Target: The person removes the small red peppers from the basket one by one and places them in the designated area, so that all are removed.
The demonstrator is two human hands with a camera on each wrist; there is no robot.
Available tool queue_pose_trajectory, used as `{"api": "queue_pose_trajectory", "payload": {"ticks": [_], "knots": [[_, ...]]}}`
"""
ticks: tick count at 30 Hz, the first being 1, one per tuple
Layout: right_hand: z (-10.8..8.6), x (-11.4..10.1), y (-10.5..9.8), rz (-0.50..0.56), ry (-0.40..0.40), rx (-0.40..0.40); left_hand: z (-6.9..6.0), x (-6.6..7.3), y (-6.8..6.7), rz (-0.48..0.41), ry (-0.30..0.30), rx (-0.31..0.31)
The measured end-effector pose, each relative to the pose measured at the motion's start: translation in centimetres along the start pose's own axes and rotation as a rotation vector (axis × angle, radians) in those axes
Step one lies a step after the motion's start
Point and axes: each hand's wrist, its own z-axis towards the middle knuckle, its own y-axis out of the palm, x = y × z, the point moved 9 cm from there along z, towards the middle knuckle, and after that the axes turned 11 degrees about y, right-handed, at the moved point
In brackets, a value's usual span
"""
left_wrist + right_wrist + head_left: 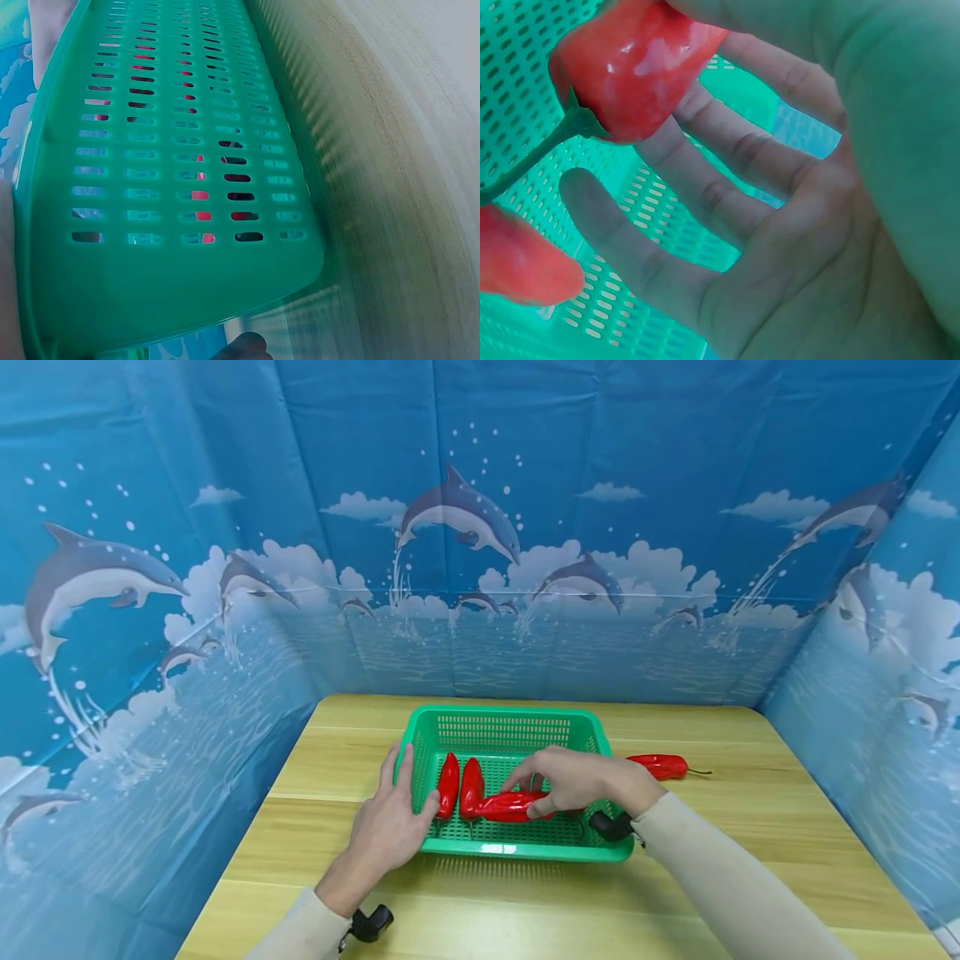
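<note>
A green basket [517, 853] holds red peppers. My left hand [393, 827] rests on its left rim, fingers extended and thumb over the near-left corner. With thumb and fingertips, my right hand [581, 779] pinches a wrinkled red pepper [506, 807] inside the basket; in the right wrist view this pepper [630, 75] shows its green stem, and the hand's [780, 225] other fingers are spread. Two peppers [447, 787] [472, 787] stand side by side at the basket's left. Part of another lies beneath my right hand, mostly hidden. The left wrist view shows the basket's slotted wall [150, 285].
Another red pepper [660, 767] lies on the wooden table [720, 835] just right of the basket, its stem pointing right. Blue cloth [525, 652] printed with dolphins and clouds hangs behind the table and at both sides.
</note>
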Motion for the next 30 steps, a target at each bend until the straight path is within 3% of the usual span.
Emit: {"api": "queue_pose_trajectory", "payload": {"ticks": [11, 23, 30], "knots": [[-0.7, 0.9, -1.5, 0.026, -0.020, 0.036, 0.1, -0.2, 0.1, 0.004, -0.006, -0.008], [-1.6, 1.3, -1.8, 0.027, -0.024, 0.061, 0.0, 0.0, 0.0, 0.011, 0.000, -0.008], [-2.2, 1.7, -2.0, 0.078, -0.020, 0.060, 0.0, 0.0, -0.1, 0.011, -0.002, -0.009]]}}
